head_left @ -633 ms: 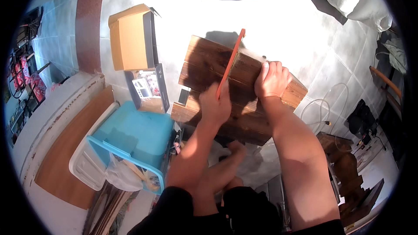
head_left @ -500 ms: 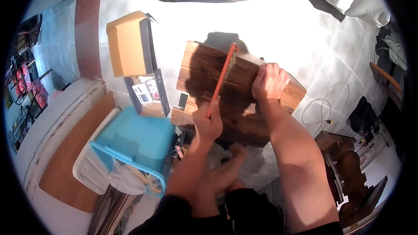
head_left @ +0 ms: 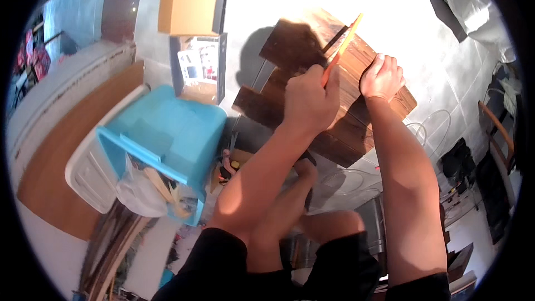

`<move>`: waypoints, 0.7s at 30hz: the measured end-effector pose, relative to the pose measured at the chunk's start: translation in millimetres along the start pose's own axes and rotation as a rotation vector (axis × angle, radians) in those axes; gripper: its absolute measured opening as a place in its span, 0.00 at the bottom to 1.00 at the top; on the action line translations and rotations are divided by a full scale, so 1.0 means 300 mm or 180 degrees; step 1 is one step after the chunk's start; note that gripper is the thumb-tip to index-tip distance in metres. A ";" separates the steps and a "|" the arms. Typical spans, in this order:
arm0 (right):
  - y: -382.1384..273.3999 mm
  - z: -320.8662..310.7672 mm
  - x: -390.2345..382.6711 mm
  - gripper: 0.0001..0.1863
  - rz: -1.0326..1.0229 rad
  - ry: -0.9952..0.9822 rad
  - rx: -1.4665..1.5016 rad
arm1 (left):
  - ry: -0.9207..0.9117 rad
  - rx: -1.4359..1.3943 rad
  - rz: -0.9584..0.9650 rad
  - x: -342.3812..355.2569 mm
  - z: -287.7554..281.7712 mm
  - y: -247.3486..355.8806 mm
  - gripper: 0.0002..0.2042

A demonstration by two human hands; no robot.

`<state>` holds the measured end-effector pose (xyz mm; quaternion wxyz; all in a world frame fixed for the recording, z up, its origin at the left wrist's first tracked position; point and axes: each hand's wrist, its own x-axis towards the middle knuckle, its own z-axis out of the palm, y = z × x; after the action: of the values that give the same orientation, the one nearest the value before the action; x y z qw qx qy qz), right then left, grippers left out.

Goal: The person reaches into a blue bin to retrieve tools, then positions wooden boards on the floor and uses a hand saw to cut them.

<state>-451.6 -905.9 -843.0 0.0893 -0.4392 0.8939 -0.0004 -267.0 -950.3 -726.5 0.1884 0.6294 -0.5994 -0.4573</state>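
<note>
A panel of brown wooden planks (head_left: 356, 116), its left ends uneven, is in front of me, above the pale tiled floor. My left hand (head_left: 312, 100) is closed around a long, thin orange bar-shaped tool (head_left: 346, 43) that slants up and away to the right across the planks. Its kind is hard to make out, and its near end is hidden in my fist. Beside the bar a straight dark line runs over the wood. At the panel's right side my right hand (head_left: 383, 77) has its fingers curled at the edge of the planks. Strong sunlight washes out the far side.
On the left, a turquoise plastic bin (head_left: 178, 128) lies tipped, with a plastic bag (head_left: 139, 192) at its mouth. Behind it are an opened cardboard box (head_left: 189, 0) and its tray with printed papers. A pale hose (head_left: 440, 125) coils at right. My bent leg is below the panel.
My view has shifted, and the panel appears turned more steeply. My left hand and the orange tool have moved forward and to the right over the planks. The right hand keeps its hold.
</note>
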 end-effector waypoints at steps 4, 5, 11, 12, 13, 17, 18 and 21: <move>0.014 0.019 -0.017 0.22 0.0039 0.0070 -0.0024 | -0.0244 0.0108 -0.0383 0.029 0.007 0.070 0.19; 0.037 0.027 -0.002 0.21 0.0042 0.0008 -0.0153 | -0.0317 0.0209 -0.0365 0.065 0.008 0.120 0.17; -0.011 0.126 -0.019 0.21 -0.0215 0.0071 -0.0175 | 0.0031 -0.0745 -0.0003 0.183 0.034 0.280 0.15; 0.032 0.076 -0.011 0.21 -0.0233 0.0311 -0.0177 | -0.0173 -0.1500 -0.0214 0.204 0.037 0.315 0.15; 0.042 0.066 -0.002 0.22 -0.0185 -0.0097 0.0013 | -0.0254 -0.2091 -0.0460 0.217 -0.003 0.303 0.16; 0.083 0.065 0.045 0.28 0.0272 -0.0481 -0.0536 | 0.0843 -0.1073 0.0288 -0.076 -0.219 0.181 0.09; 0.055 0.014 0.037 0.27 0.0411 -0.0423 -0.0144 | 0.1059 -0.1364 0.0267 -0.185 -0.306 0.163 0.12; 0.122 0.077 0.061 0.29 -0.0018 -0.0170 -0.0380 | 0.1657 -0.0598 -0.0704 -0.533 -0.528 0.075 0.13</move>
<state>-487.6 -896.0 -871.6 0.0868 -0.4462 0.8884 0.0644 -131.2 -856.1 -572.0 0.3423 0.7667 -0.4138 -0.3517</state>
